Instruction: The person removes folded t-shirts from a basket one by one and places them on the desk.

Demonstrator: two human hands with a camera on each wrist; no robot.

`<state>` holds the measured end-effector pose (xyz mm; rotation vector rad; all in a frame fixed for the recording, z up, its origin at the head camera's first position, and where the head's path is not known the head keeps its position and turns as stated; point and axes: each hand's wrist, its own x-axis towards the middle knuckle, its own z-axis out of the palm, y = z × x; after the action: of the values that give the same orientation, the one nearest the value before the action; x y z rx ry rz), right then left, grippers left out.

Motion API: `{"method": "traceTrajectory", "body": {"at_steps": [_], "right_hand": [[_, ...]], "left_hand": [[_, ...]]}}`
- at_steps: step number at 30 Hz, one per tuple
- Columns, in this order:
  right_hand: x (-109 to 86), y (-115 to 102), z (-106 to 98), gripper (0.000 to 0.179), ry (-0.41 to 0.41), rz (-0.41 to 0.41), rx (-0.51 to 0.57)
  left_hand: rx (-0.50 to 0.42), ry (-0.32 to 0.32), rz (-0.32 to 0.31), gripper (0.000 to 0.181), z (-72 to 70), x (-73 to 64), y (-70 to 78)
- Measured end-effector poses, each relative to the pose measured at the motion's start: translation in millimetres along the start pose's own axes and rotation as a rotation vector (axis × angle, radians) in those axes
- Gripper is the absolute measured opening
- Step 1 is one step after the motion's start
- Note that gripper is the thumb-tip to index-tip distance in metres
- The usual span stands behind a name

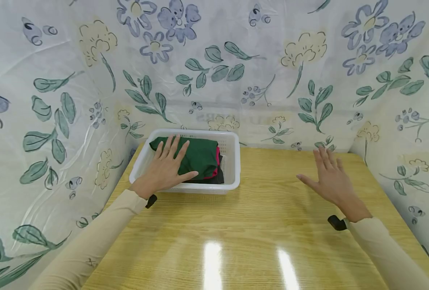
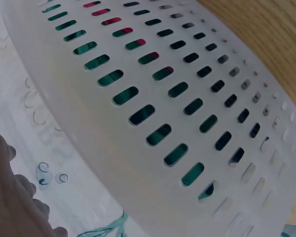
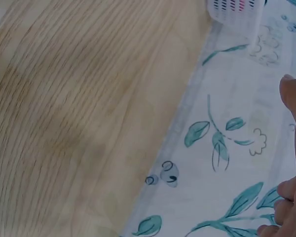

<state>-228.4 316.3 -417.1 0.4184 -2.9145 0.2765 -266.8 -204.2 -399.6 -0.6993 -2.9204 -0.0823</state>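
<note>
A white plastic basket with slotted walls stands at the back left of the table. Inside lies a folded dark green cloth, with a red cloth and a black cloth showing beneath it. My left hand is spread flat over the basket's left part, fingers straight; whether it touches the green cloth I cannot tell. In the left wrist view the basket wall fills most of the picture. Well to the right of the basket, my right hand is held above the table with straight fingers, holding nothing.
The wooden table has glossy light reflections near its front. Floral-patterned sheeting encloses the table at the back and both sides. A small black device sits at each wrist, the right one plainly visible.
</note>
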Motion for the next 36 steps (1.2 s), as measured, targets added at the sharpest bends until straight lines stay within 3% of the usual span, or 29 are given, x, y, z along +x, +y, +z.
{"method": "traceTrajectory", "body": {"at_steps": [4,7,12,19,22,26,30,36], "right_hand": [[2.5,-5.2,1.5,0.100,-0.011,-0.003,0.009],[4.1,-9.1,2.5,0.087,-0.010,0.003,0.019],[5.5,-12.8,5.9,0.059,0.009,0.023,0.042],[13.5,-19.0,10.5,0.048,0.055,0.026,0.083],[18.7,-24.4,12.2,0.048,0.039,0.021,0.104],[25.7,-33.1,15.9,0.045,0.009,0.011,0.135],[33.2,-42.2,21.0,0.040,0.013,-0.005,0.154],[45.9,-55.7,26.6,0.036,0.022,-0.017,0.220]], "left_hand": [[-0.008,-0.005,-0.003,0.099,0.1,0.4,-1.1],[-0.006,0.022,0.002,0.090,0.3,0.3,-1.6],[0.014,0.125,0.022,0.073,-0.3,0.7,-2.3],[-0.015,0.242,0.034,0.049,-3.7,1.6,-6.8],[-0.054,0.219,0.011,0.044,-4.4,0.7,-9.6],[-0.130,0.123,-0.068,0.042,-5.0,1.1,-15.3],[-0.243,0.040,-0.149,0.041,-6.9,3.7,-23.4],[-0.415,-0.020,-0.231,0.043,-10.6,8.6,-39.4]]}}
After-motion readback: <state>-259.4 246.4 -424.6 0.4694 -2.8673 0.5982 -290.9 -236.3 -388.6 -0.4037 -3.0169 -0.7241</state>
